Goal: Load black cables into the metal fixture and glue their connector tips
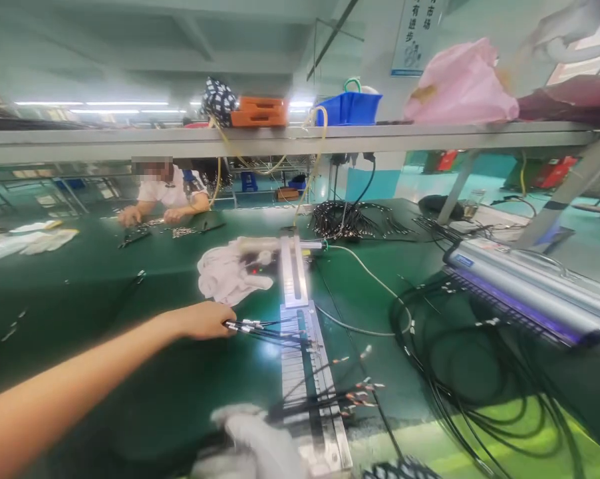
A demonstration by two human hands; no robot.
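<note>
My left hand (207, 320), bare, is closed round a bundle of thin black cables (265, 327) with silver metal connectors near the fingers. The cables reach over a metal slotted fixture (293, 372) with ruled markings. Low in the view, blurred by motion, my right hand (255, 439) wears a white glove. It appears closed on a second bunch of black cables (320, 401), whose stripped coloured ends stick out to the right across the fixture. Its fingertips are hard to make out. Beyond my left hand lies a crumpled white glove (230, 273).
On the right are coiled black cables (430, 372) and a silver machine (534, 286) with purple light. More cables (354, 219) are heaped at the back. A shelf (190, 143) crosses above, holding a blue bin (350, 108). A co-worker (165, 193) sits across the green table (95, 306).
</note>
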